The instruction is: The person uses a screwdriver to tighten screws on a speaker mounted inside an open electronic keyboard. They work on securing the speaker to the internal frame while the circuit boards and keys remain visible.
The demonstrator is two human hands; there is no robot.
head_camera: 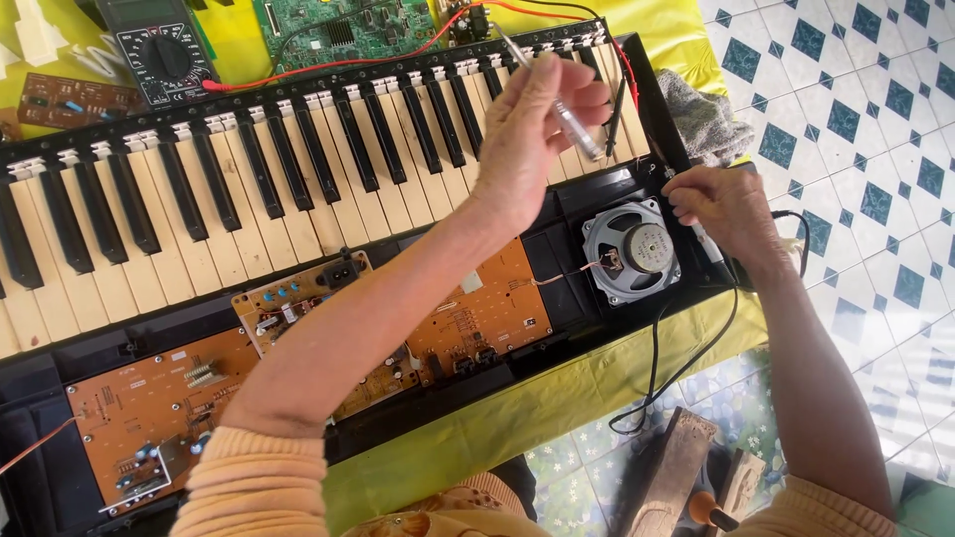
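The left hand (532, 124) is raised over the keys (298, 179) of an opened keyboard, its fingers closed around a slim metal tool (567, 109), likely a screwdriver or probe, though the tip is hard to make out. The tool lies slanted across the fingertips, lifted off the work, which keeps it ready while leaving the speaker (634, 249) uncovered.

The right hand (721, 209) rests at the keyboard's right end, just beside the speaker, fingers curled down onto the black case edge (686, 159); whether it pinches something small there I cannot tell. Its place suggests it steadies the case or works a fastening at that corner.

The speaker sits face down in its recess, magnet up, with a thin wire (562, 276) running to the orange circuit boards (477, 318) laid bare along the near side. A multimeter (159, 50) with a red lead (328, 65) lies beyond the keys, within reach. The keyboard rests on a yellow-green cloth (557, 398) over the tabletop.
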